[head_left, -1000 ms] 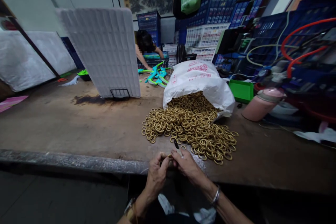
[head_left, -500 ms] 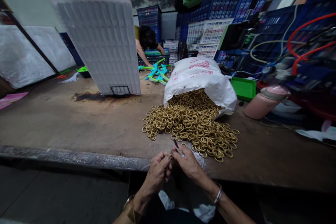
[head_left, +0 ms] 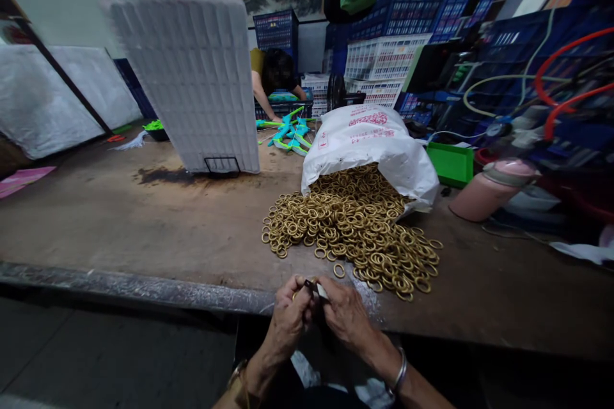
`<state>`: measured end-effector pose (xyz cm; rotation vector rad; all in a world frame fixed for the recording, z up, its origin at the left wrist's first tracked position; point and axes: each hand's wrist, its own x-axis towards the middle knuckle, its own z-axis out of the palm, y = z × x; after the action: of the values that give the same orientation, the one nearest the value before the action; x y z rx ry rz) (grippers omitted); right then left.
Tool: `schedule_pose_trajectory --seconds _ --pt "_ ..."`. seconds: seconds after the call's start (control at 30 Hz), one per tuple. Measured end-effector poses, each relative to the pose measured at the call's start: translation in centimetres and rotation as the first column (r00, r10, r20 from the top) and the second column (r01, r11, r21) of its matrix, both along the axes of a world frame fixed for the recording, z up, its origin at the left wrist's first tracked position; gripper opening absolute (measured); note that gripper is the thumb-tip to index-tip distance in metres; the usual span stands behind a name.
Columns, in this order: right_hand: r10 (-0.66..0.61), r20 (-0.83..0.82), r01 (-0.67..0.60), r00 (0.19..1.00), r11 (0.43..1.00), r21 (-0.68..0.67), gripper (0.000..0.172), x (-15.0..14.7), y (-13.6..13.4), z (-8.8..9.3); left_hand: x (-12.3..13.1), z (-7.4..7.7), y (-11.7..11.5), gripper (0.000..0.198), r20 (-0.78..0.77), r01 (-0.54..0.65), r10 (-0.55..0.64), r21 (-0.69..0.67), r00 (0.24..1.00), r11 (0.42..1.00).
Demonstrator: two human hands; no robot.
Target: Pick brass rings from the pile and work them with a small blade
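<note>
Close together at the table's front edge, both my hands are closed. My left hand [head_left: 288, 314] pinches a gold ring, of which only a sliver shows between the fingers. In my right hand [head_left: 346, 313] is a small knife [head_left: 322, 292] with a pale handle; its short dark blade points left and touches or nearly touches the left fingertips. Just beyond the hands spreads a heap of gold rings [head_left: 345, 223], spilling from the open mouth of a white woven sack [head_left: 364, 134]. One loose ring [head_left: 339, 270] lies apart, nearest my right hand.
A tall white ribbed panel [head_left: 192, 83] stands on the wooden table [head_left: 119, 223]. Behind the sack lie blue-green plastic pieces [head_left: 290, 131], with a person leaning over a crate. At right are a green tray [head_left: 449, 163] and a pink bottle [head_left: 492, 192].
The knife blade has swung from pointing up and away to pointing left at my left fingertips. My right hand has turned inward, closer to the left. The view has shifted slightly.
</note>
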<state>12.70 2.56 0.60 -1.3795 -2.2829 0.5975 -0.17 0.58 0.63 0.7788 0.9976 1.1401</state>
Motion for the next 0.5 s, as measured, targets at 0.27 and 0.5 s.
schedule_pose_trajectory --seconds 0.27,0.5 --pt "-0.047 0.048 0.043 0.998 0.996 0.073 0.030 -0.22 0.00 -0.02 0.14 0.44 -0.03 0.037 -0.077 -0.040 0.040 -0.001 0.996 0.999" --pt "-0.030 0.100 0.030 0.995 1.000 0.002 0.026 -0.36 0.07 -0.12 0.08 -0.15 -0.07 0.039 -0.121 -0.059 0.064 0.050 0.991 0.997"
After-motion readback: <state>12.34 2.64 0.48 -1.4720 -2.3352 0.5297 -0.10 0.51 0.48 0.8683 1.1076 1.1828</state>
